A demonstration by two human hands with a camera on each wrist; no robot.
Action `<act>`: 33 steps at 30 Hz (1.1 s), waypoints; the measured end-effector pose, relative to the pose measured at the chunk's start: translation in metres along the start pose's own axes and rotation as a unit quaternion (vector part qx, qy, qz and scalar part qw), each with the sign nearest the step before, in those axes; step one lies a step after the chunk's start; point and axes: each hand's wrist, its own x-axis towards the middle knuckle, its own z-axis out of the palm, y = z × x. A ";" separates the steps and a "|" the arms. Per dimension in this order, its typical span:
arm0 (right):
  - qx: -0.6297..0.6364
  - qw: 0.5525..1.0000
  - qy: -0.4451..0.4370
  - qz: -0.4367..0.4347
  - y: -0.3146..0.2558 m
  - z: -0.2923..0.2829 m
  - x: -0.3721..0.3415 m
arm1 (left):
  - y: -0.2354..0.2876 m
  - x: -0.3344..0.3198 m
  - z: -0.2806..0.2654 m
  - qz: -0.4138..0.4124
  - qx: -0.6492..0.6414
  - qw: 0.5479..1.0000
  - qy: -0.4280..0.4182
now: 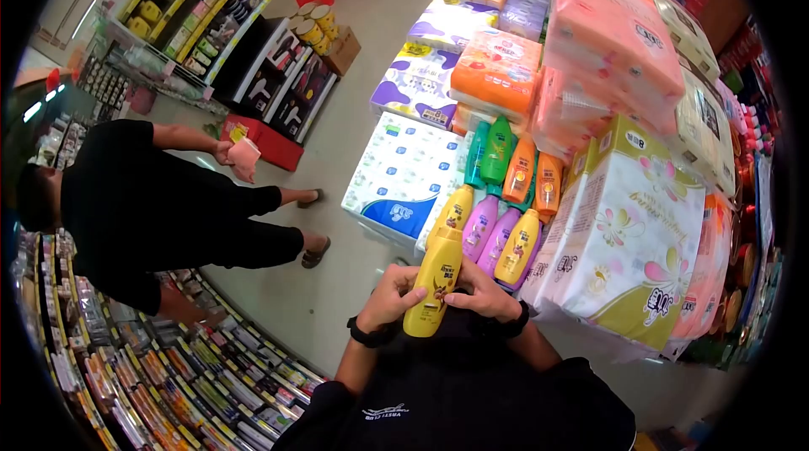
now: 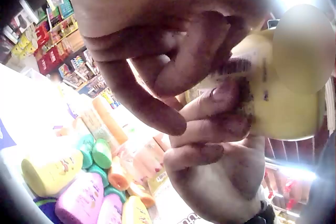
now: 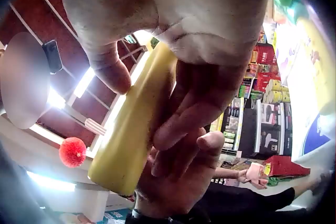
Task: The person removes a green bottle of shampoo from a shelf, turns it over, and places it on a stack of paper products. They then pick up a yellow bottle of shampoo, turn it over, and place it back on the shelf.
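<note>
In the head view, a yellow shampoo bottle (image 1: 436, 282) is held in front of the black shirt, its cap pointing away from the body. My left hand (image 1: 388, 301) grips it from the left, thumb across the printed front. From the other side my right hand (image 1: 489, 294) grips it too, thumb on the label. The right wrist view shows the bottle's plain yellow side (image 3: 131, 129) between thumb and fingers. Just beyond the hands stand more bottles: yellow (image 1: 517, 249), purple (image 1: 481, 225), green (image 1: 497, 150) and orange (image 1: 519, 166).
Stacked tissue packs (image 1: 413, 164) surround the bottles, with a large white-and-gold pack (image 1: 632, 232) at the right. A person in black (image 1: 168, 206) stands at the left, holding something pink (image 1: 243, 158). Low shelves of small goods (image 1: 194, 375) curve along the lower left.
</note>
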 end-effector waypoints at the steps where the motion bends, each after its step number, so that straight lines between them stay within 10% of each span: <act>1: -0.010 1.000 -0.004 0.007 -0.001 0.000 0.003 | 0.004 0.001 -0.002 0.011 0.004 1.000 0.001; 33: -0.276 0.945 -0.125 0.122 -0.012 0.128 0.216 | 0.028 -0.085 -0.186 0.081 0.142 0.976 0.146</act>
